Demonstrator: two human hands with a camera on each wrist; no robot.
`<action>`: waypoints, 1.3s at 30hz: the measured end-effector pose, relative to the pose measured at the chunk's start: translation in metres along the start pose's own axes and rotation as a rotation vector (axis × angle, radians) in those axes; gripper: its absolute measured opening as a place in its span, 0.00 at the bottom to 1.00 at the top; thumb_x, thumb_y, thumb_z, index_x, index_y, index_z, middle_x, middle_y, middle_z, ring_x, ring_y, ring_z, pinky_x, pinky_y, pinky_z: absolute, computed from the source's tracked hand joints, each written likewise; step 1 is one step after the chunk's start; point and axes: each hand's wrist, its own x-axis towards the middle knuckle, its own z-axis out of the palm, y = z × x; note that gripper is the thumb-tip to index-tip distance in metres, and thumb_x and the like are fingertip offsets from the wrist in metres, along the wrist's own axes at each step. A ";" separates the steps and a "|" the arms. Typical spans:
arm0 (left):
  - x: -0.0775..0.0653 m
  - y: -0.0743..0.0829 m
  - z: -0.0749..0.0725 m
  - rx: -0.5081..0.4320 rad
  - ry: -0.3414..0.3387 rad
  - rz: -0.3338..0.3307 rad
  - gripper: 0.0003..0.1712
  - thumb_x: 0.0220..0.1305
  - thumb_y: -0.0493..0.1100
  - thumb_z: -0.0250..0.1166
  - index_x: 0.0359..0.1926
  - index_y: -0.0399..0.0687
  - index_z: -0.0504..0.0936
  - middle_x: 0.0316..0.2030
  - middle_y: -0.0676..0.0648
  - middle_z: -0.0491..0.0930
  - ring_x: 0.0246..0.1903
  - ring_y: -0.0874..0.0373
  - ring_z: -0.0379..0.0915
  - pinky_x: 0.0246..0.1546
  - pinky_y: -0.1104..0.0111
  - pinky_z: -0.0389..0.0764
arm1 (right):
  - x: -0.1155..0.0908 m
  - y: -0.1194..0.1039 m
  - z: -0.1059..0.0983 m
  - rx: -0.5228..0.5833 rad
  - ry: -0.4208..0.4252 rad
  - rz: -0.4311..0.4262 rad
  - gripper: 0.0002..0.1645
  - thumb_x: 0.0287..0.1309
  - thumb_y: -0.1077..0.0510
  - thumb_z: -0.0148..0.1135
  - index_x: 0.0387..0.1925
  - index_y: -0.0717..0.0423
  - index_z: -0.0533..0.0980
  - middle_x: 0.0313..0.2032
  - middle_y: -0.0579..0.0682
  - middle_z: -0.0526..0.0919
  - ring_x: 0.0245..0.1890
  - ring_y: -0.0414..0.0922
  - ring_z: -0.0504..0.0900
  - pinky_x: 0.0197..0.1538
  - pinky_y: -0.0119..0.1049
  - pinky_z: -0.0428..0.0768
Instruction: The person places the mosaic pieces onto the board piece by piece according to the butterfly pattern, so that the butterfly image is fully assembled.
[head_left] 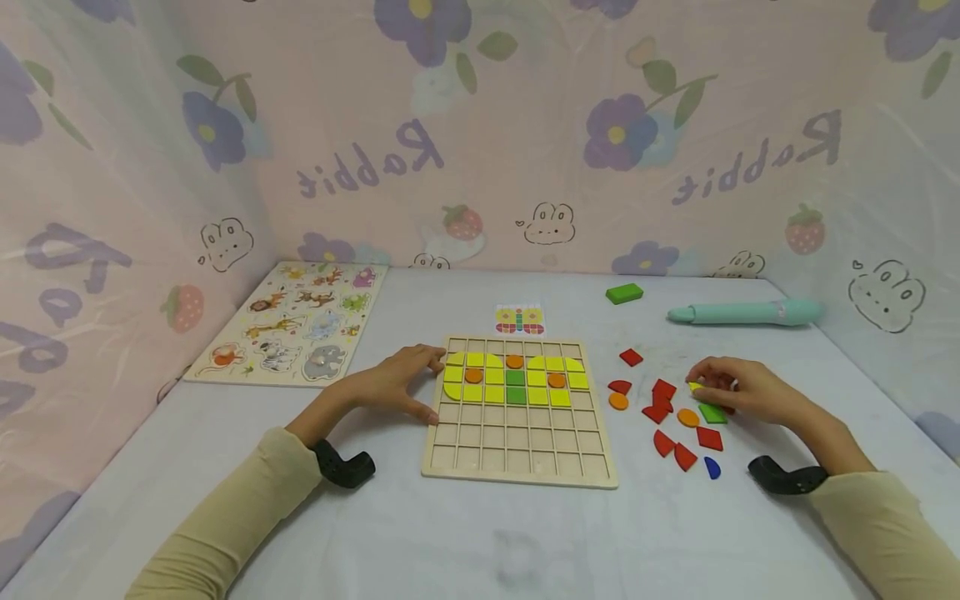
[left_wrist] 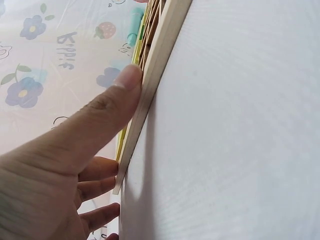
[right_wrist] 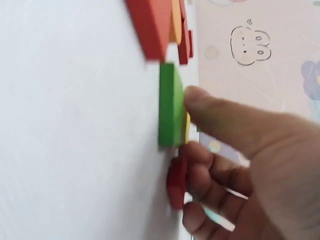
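A wooden grid board (head_left: 480, 461) holds yellow tiles (head_left: 475, 397), orange discs and green squares in its upper rows. My left hand (head_left: 390, 383) is at the board's left edge, its thumb touching the rim and the other fingers spread along the side. Over on the right, my right hand (head_left: 738, 387) pinches a small yellow tile (head_left: 696, 387) between thumb and fingers, low among loose pieces. A green piece (right_wrist: 170, 107) lies right beside the thumb in the right wrist view, and a red piece (right_wrist: 176, 185) is under the fingers. The hand hides much of the yellow tile.
Red pieces (head_left: 663, 392), an orange disc (head_left: 687, 418) and a blue half-round (head_left: 712, 467) lie between board and right hand. A butterfly pattern card (head_left: 519, 320) is behind the board. Farther out are an animal puzzle (head_left: 288, 325), a green block (head_left: 624, 293) and a mint-coloured tube (head_left: 742, 313).
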 end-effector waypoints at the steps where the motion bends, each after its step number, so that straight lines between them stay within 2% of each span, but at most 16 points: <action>1: 0.000 0.000 0.000 0.001 0.000 0.001 0.44 0.45 0.60 0.73 0.58 0.44 0.67 0.68 0.42 0.55 0.68 0.44 0.46 0.68 0.50 0.49 | 0.001 0.000 0.000 -0.010 0.001 0.007 0.14 0.57 0.53 0.63 0.44 0.54 0.76 0.25 0.43 0.71 0.24 0.37 0.69 0.27 0.28 0.71; 4: 0.000 0.000 0.000 0.001 0.000 0.003 0.43 0.45 0.59 0.73 0.58 0.44 0.67 0.68 0.42 0.55 0.68 0.44 0.47 0.68 0.50 0.49 | 0.000 0.001 0.001 -0.013 -0.001 -0.008 0.17 0.58 0.54 0.63 0.48 0.55 0.75 0.29 0.45 0.72 0.25 0.37 0.69 0.27 0.28 0.71; 7: 0.000 0.000 0.000 -0.008 -0.002 -0.001 0.43 0.45 0.59 0.73 0.57 0.45 0.67 0.68 0.41 0.55 0.68 0.43 0.47 0.67 0.49 0.49 | -0.002 0.003 0.000 0.013 -0.023 -0.066 0.19 0.57 0.59 0.62 0.52 0.55 0.75 0.39 0.48 0.73 0.30 0.37 0.68 0.29 0.27 0.71; 11: 0.000 0.001 0.000 -0.019 -0.005 -0.008 0.43 0.44 0.59 0.73 0.58 0.45 0.68 0.68 0.42 0.55 0.68 0.43 0.46 0.68 0.49 0.49 | -0.004 0.005 0.000 0.057 -0.033 -0.132 0.19 0.56 0.65 0.61 0.51 0.55 0.75 0.45 0.50 0.72 0.32 0.36 0.68 0.29 0.27 0.71; 15: -0.001 0.000 0.000 -0.021 -0.005 -0.010 0.43 0.44 0.59 0.73 0.57 0.45 0.68 0.68 0.42 0.55 0.68 0.43 0.46 0.67 0.49 0.49 | -0.002 0.006 0.002 0.030 0.023 -0.163 0.17 0.54 0.64 0.64 0.48 0.55 0.77 0.40 0.47 0.75 0.30 0.35 0.68 0.29 0.27 0.72; 20: -0.001 0.000 -0.001 -0.018 -0.007 -0.011 0.43 0.44 0.60 0.73 0.58 0.45 0.68 0.68 0.42 0.55 0.68 0.43 0.46 0.67 0.49 0.48 | -0.001 0.007 0.003 -0.039 0.082 -0.131 0.18 0.50 0.61 0.69 0.44 0.57 0.78 0.32 0.42 0.74 0.27 0.34 0.69 0.27 0.26 0.74; 23: 0.000 0.001 -0.001 -0.022 -0.008 -0.015 0.43 0.44 0.60 0.73 0.57 0.45 0.68 0.68 0.42 0.55 0.68 0.44 0.46 0.68 0.49 0.48 | -0.001 0.008 0.004 -0.053 0.112 -0.117 0.17 0.47 0.60 0.70 0.42 0.57 0.78 0.31 0.42 0.73 0.26 0.34 0.68 0.25 0.26 0.73; 31: 0.000 0.001 -0.001 -0.026 -0.007 -0.008 0.43 0.44 0.59 0.73 0.57 0.45 0.68 0.68 0.41 0.55 0.68 0.43 0.46 0.67 0.49 0.48 | -0.002 0.013 0.005 -0.001 0.106 -0.102 0.18 0.48 0.59 0.70 0.43 0.55 0.78 0.37 0.45 0.76 0.30 0.35 0.68 0.29 0.25 0.73; 36: 0.000 0.001 -0.001 -0.024 -0.007 -0.011 0.43 0.44 0.60 0.73 0.57 0.45 0.68 0.68 0.41 0.55 0.68 0.43 0.46 0.67 0.49 0.48 | -0.001 0.012 0.005 -0.003 0.114 -0.101 0.16 0.49 0.59 0.70 0.41 0.55 0.78 0.32 0.43 0.73 0.28 0.35 0.68 0.27 0.26 0.74; 39: 0.000 0.001 -0.002 -0.022 -0.008 -0.013 0.43 0.44 0.60 0.73 0.57 0.45 0.68 0.68 0.41 0.55 0.68 0.43 0.46 0.67 0.49 0.49 | 0.003 0.003 0.004 -0.009 0.124 -0.089 0.15 0.50 0.57 0.69 0.41 0.54 0.77 0.29 0.42 0.73 0.27 0.35 0.69 0.27 0.27 0.73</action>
